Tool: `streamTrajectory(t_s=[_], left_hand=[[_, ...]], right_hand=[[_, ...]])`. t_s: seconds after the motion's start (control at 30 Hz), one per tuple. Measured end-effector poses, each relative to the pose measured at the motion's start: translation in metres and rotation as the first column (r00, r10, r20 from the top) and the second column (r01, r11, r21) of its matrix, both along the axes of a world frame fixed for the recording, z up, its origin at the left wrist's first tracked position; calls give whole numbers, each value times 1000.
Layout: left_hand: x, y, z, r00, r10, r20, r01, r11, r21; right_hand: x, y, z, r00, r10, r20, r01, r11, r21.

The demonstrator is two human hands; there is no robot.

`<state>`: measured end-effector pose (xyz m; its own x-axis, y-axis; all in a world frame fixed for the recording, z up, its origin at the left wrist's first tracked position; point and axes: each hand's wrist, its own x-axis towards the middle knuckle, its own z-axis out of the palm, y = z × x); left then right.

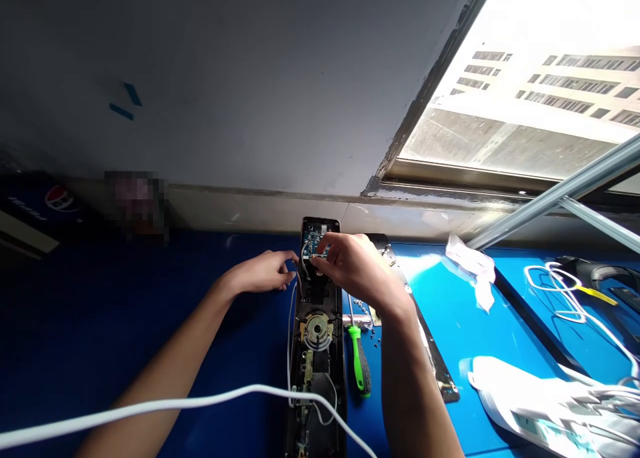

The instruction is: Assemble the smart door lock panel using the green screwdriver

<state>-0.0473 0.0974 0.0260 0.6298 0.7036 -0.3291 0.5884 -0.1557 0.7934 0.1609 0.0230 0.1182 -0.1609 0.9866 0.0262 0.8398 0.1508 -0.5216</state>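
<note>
Currently, right hand (pixel 353 261): over the far end of the casing, coming in from the right; thumb and forefinger bent toward each other with a small gap showing. Whether anything fine is pinched there cannot be told.
Left hand (pixel 267 271): at the casing's left edge, forefinger reaching to the rim, the other fingers loosely curled. Contact with the wire there, or a hold on it, cannot be confirmed.
Circuit board (pixel 313 237): at the casing's far end, partly covered by the right hand; it lies below and to the left of that hand's palm, by the fingertips.
Nearer hand: the right, directly above the board; the left stands off to the side, just outside the rim.
Black casing (pixel 316 291): open side up on the counter (pixel 235 365), between the forearms; long axis runs away from the person, far end toward the wall (pixel 250 111).
Round speaker (pixel 317 330): inside the casing, on the person's side of the board, clear of both hands.
Screwdriver (pixel 359 361): just right of the casing, green handle toward the person, roughly in line with the casing.
Long panel (pixel 444 381): farther right, slanting, partly hidden by the right forearm.
White cable (pixel 200 401): crosses above the left forearm and the casing's near part.
</note>
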Motion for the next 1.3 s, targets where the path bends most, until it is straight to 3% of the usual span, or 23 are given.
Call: streamTrajectory(t_s=[0.1,0.2,0.57,0.73,0.87,1.03,1.13,1.3], left_hand=[[13,-2,-10,997,-47,60,51,996,-67],[18,-1,-10,992,-52,115,62,994,-86],[-21,7,29,971,12,238,12,995,-98],[-20,-2,47,964,15,264,-8,1000,-28],[-14,-11,59,962,28,271,-37,999,28],[-3,-24,69,954,53,296,-92,988,122],[2,-27,68,950,54,307,-101,985,140],[7,-28,63,946,89,312,-158,966,203]], right_hand=[[-2,3,-5,999,50,19,-50,998,25],[-6,4,-9,987,161,-8,-161,987,19],[-18,3,-10,970,238,55,-240,971,22],[-16,9,-16,976,159,-145,-157,987,27],[-8,5,-12,975,146,-166,-147,989,7],[11,-7,-1,999,-17,-30,15,998,-54],[21,-9,-1,994,-12,107,24,993,-115],[26,-6,-5,990,22,143,-10,997,-79]])
